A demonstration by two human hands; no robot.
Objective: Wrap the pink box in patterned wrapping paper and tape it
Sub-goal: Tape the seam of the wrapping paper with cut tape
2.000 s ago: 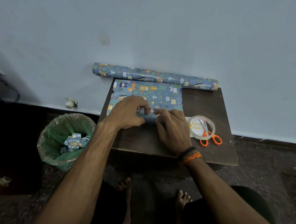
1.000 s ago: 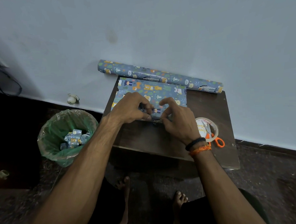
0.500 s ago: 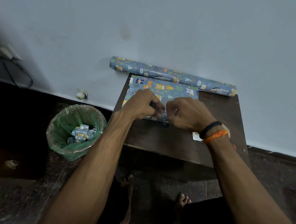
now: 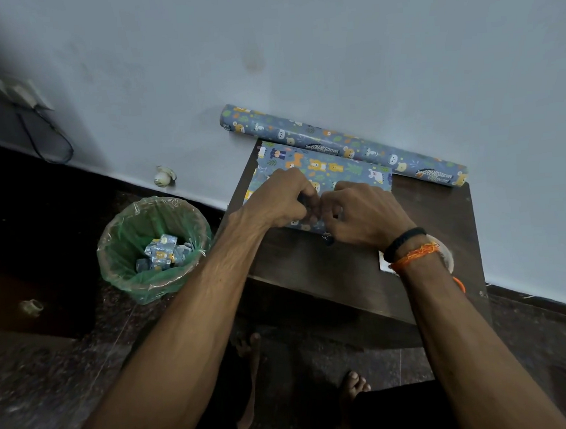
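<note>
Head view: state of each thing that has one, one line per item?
Left hand: fingers curled, grip on the near paper edge.
Right hand: curled, pinching the same edge.
Wrapping paper sheet: flat on the table, near edge being folded.
Paper roll: rolled up, lying against the wall.
Bin: lined, holding paper scraps.
Tape roll: mostly hidden by the right wrist.
Pink box: not visible.

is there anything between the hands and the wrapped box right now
Nothing visible. Both hands are already on the wrapped box: the left hand and right hand meet with curled fingers at its near edge on the table. What they pinch is hidden. The paper roll lies behind the box, against the wall.
</note>
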